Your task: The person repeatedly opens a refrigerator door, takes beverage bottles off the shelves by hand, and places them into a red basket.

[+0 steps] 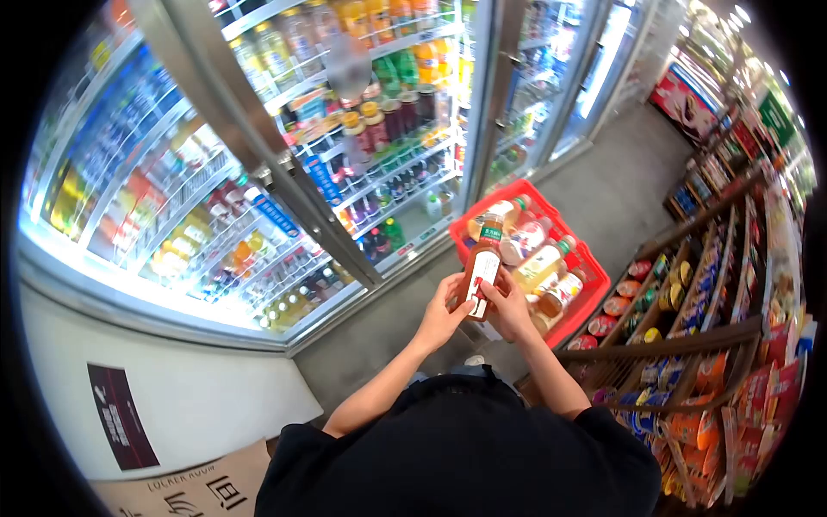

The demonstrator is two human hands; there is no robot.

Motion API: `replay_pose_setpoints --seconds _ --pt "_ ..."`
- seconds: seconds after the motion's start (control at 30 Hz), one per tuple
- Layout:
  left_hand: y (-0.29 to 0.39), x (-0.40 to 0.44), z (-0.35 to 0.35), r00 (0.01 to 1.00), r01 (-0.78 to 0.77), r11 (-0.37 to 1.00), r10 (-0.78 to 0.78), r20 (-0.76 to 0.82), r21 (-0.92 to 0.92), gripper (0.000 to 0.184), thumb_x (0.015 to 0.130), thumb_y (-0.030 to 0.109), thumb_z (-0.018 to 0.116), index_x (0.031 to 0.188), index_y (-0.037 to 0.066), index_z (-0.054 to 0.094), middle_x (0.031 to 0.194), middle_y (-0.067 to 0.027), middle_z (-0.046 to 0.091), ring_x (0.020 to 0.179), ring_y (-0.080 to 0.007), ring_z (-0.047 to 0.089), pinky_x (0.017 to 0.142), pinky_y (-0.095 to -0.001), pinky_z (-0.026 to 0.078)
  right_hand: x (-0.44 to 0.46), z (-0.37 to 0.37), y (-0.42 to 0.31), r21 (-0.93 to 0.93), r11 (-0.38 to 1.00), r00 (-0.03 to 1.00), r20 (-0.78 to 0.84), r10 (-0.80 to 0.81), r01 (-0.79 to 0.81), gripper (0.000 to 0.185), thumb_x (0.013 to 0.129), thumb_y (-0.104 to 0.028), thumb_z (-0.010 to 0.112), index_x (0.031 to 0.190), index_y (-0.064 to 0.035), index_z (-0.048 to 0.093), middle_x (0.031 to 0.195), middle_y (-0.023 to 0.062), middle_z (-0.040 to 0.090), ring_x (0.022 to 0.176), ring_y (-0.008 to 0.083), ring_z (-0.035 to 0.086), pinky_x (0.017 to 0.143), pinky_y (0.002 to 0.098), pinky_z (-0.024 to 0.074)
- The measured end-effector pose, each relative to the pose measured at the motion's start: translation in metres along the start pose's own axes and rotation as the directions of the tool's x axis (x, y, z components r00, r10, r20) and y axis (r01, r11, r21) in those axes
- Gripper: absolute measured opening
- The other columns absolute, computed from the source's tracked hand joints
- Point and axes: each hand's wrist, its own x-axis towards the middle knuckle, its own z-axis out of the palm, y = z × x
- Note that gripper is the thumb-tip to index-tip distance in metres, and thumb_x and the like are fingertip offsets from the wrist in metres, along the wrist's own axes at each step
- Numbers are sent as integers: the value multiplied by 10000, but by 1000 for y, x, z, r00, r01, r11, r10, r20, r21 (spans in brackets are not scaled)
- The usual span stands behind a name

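Bottle: slim, reddish-brown (pixel 482 274), with a white label and green neck band; held by both the left hand (pixel 448 300) and right hand (pixel 505 303), neck pointing away from the person, over the basket's near side.
Basket: red, open-topped (pixel 596 274), just beyond the hands.
Basket bottles: several lying together, one pale yellow with a green cap (pixel 543 265), one brownish with a white label (pixel 560 295).

The person wore a plain black top (pixel 457 452) with short, loose sleeves (pixel 617 441). A small black loop (pixel 488 370) stood out at its front edge, and some blue-grey cloth (pixel 417 377) showed beyond. Left hand (pixel 508 308) and right hand (pixel 446 308) were bare.
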Motion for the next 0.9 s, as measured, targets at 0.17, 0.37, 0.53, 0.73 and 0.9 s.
replay_pose_setpoints --seconds 0.17,0.37,0.53,0.73,0.9 --pt "5 -41 -69 978 25 996 -43 -204 -86 578 904 106 697 1402 53 408 1406 -130 494 1311 -230 471 1076 -373 400 14 65 39 -77 992 981 156 115 -104 691 902 -155 720 1481 -36 363 1239 88 595 1073 173 627 845 341 560" --pt "13 -91 -139 945 10 997 -35 -326 -79 585 901 132 702 1401 52 408 1368 -134 520 1254 -248 502 1029 -401 443 15 134 85 -115 981 937 299 181 -153 759 885 -124 726 1511 -28 306 1337 120 547 1155 202 588 924 365 540" --pt "20 -116 -176 936 69 995 -89 -339 -72 604 906 152 693 1424 48 400 1354 -148 520 1264 -233 502 1052 -381 431 7 167 107 -129 982 922 347 173 -136 781 881 -84 721 1520 -9 278 1372 131 524 1198 209 556 986 366 495" --pt "20 -90 -223 954 34 995 -60 -293 -93 457 970 163 610 1386 45 462 1290 -121 589 1205 -202 555 1040 -350 436 23 190 96 -124 987 927 347 140 -103 739 881 -80 717 1498 -9 316 1342 118 544 1194 196 556 997 352 485" --pt "43 -46 -260 879 -106 993 74 -471 -42 373 988 157 574 1342 50 531 1273 -98 619 1120 -169 589 938 -304 455 69 201 89 -157 986 898 426 114 -50 706 911 -66 669 1510 -17 300 1338 106 557 1164 176 577 949 346 517"
